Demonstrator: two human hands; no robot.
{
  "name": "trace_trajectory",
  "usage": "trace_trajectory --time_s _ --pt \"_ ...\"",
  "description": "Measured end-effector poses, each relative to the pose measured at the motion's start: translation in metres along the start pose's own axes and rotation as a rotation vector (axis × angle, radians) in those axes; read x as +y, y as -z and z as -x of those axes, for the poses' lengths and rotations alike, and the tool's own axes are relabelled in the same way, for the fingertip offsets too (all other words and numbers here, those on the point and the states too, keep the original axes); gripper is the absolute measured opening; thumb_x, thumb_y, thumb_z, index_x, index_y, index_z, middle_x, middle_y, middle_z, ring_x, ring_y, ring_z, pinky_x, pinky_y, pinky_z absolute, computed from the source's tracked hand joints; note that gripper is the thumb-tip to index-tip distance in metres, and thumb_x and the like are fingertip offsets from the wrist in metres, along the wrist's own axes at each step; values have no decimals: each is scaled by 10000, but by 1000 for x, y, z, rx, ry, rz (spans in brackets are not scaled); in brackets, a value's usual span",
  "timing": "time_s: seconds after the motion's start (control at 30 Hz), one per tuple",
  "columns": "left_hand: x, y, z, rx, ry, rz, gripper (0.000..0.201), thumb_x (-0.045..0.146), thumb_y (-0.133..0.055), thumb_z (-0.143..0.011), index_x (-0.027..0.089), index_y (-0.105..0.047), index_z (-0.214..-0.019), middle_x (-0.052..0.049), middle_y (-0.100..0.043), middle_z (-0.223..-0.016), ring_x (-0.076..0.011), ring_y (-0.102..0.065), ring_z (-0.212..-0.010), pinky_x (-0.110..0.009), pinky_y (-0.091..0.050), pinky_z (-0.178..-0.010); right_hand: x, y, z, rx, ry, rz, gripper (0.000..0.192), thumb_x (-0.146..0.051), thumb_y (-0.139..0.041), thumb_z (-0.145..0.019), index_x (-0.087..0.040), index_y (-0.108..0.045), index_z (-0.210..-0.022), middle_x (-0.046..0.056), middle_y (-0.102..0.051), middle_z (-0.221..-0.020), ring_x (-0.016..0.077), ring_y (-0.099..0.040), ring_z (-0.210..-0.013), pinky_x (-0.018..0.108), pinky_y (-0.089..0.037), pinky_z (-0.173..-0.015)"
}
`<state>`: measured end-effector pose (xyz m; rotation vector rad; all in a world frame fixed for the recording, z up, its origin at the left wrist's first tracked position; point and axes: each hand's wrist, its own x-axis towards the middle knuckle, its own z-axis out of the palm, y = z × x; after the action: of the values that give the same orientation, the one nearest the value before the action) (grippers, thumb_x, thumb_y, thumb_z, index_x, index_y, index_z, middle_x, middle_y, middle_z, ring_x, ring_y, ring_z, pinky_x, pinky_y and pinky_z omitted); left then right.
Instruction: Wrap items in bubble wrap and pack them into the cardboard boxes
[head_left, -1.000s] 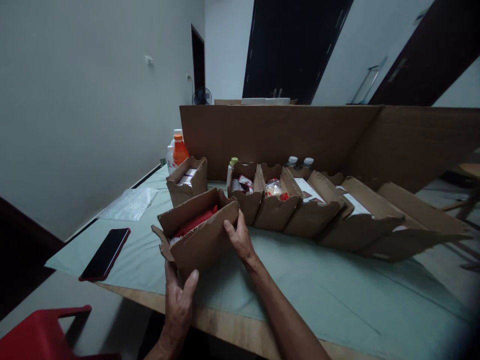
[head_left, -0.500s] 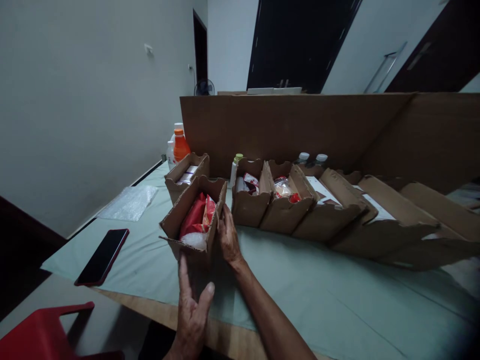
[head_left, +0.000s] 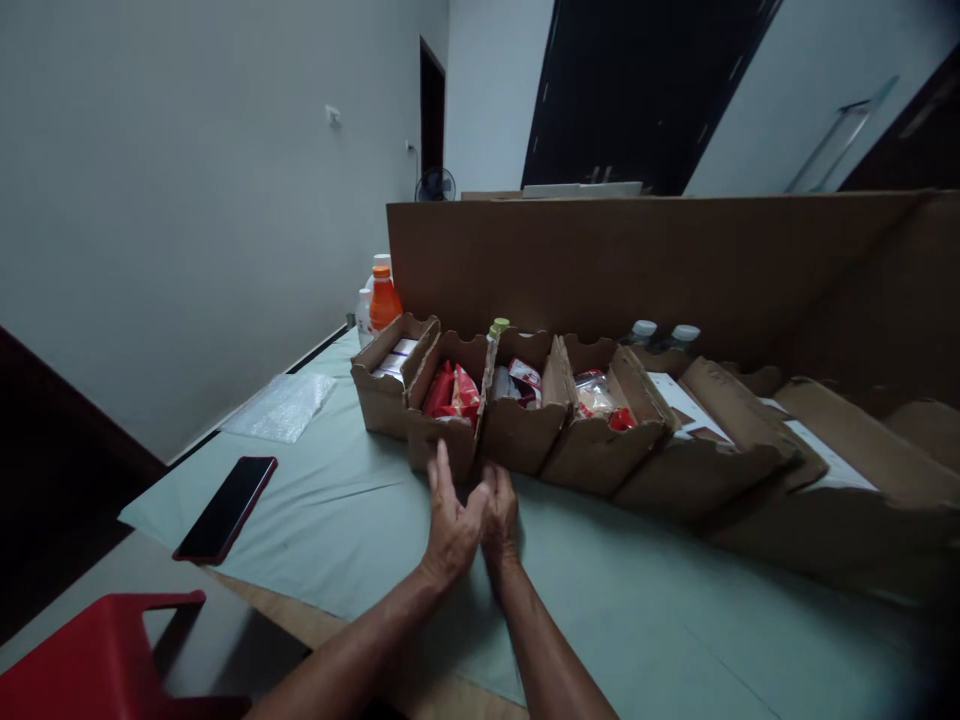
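A small open cardboard box (head_left: 437,440) holding red packets (head_left: 452,392) stands in a row of similar boxes on the green table cover (head_left: 345,500). My left hand (head_left: 448,525) and my right hand (head_left: 499,515) are side by side just in front of that box, fingers extended toward its front wall, holding nothing. The left hand's fingertips reach the box's lower front; whether they touch it I cannot tell. To its left stands a box with white cartons (head_left: 386,385), to its right a box with snack packets (head_left: 521,415).
More cardboard boxes (head_left: 675,450) run to the right before a tall cardboard wall (head_left: 637,270). An orange-capped bottle (head_left: 383,299) stands behind the left box. A dark phone (head_left: 226,507), a sheet of bubble wrap (head_left: 281,407) and a red stool (head_left: 97,665) lie left.
The box with red packets was turned and slid away from me into the gap in the row. Both hands let go of it and now sit together in front of it.
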<state>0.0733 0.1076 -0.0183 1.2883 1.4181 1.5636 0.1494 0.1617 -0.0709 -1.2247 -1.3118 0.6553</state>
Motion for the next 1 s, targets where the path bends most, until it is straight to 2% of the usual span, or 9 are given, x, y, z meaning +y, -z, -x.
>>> trace_trajectory --time_s 0.1,0.17,0.37,0.5,0.6,0.7,0.83,0.9,1.0 --pt "-2 -1 -23 -37 -45 -90 785 342 -571 -859 109 -274 -1548 -198 -229 -1645 -295 -193 -1545 -467 -204 -1254 -1 0 -1 -31 -17 12 446 -541 -389 -920 -218 -690 -978 106 -728 -1012 241 -644 -951 352 -476 -893" --pt "-3 11 -34 -28 -133 -175 741 344 -565 -868 130 -313 -1532 -191 -215 -1650 -296 -201 -1543 -472 -221 -1247 -2 0 -1 -45 -20 13 434 -535 -391 -921 -224 -690 -969 103 -728 -1027 239 -641 -979 346 -469 -909" --pt "21 85 -104 202 -470 -654 669 189 -584 -807 156 -441 -1460 -170 -233 -1650 -311 -158 -1551 -519 -210 -1240 1 -1 -2 -69 -32 5 439 -536 -396 -922 -222 -703 -930 99 -733 -984 238 -651 -952 346 -469 -899" --pt "42 123 -160 55 -387 -1092 544 134 -651 -745 178 -631 -1286 -164 -340 -1612 -383 -165 -1540 -596 -214 -1208 2 -1 -3 -68 -30 1 429 -529 -405 -921 -227 -710 -908 98 -741 -975 236 -656 -926 343 -478 -877" --pt "50 134 -177 -52 -396 -1175 277 143 -665 -771 193 -743 -1031 -135 -451 -1555 -383 -234 -1521 -588 -215 -1205 3 0 -3 -61 -26 -1 426 -536 -418 -909 -228 -709 -867 92 -740 -937 236 -660 -894 345 -484 -860" --pt "55 140 -170 -103 -438 -1184 161 164 -666 -795 230 -764 -903 -80 -510 -1518 -360 -232 -1523 -591 -158 -1218 3 0 -4 -48 -22 -8 429 -549 -417 -907 -237 -704 -846 80 -739 -905 234 -661 -877 344 -485 -845" --pt "66 152 -129 -201 -535 -1229 184 149 -622 -820 261 -765 -848 -68 -655 -1344 -351 -319 -1482 -634 -74 -1213 6 0 -5 -10 -35 -27 440 -583 -429 -887 -240 -691 -799 68 -737 -859 232 -656 -839 340 -485 -810" --pt "74 155 -100 -284 -594 -1238 215 130 -579 -841 256 -745 -788 -71 -758 -1020 -334 -525 -1313 -656 -37 -1208 9 0 -7 18 -50 -45 451 -604 -432 -877 -243 -687 -789 61 -739 -840 232 -655 -821 343 -488 -800" --pt "89 145 -54 -373 -699 -1175 263 127 -545 -863 249 -691 -682 -24 -690 -668 -259 -673 -878 -654 -15 -1219 14 0 -11 61 -78 -73 475 -626 -422 -886 -241 -687 -800 59 -743 -836 233 -662 -813 357 -501 -792"
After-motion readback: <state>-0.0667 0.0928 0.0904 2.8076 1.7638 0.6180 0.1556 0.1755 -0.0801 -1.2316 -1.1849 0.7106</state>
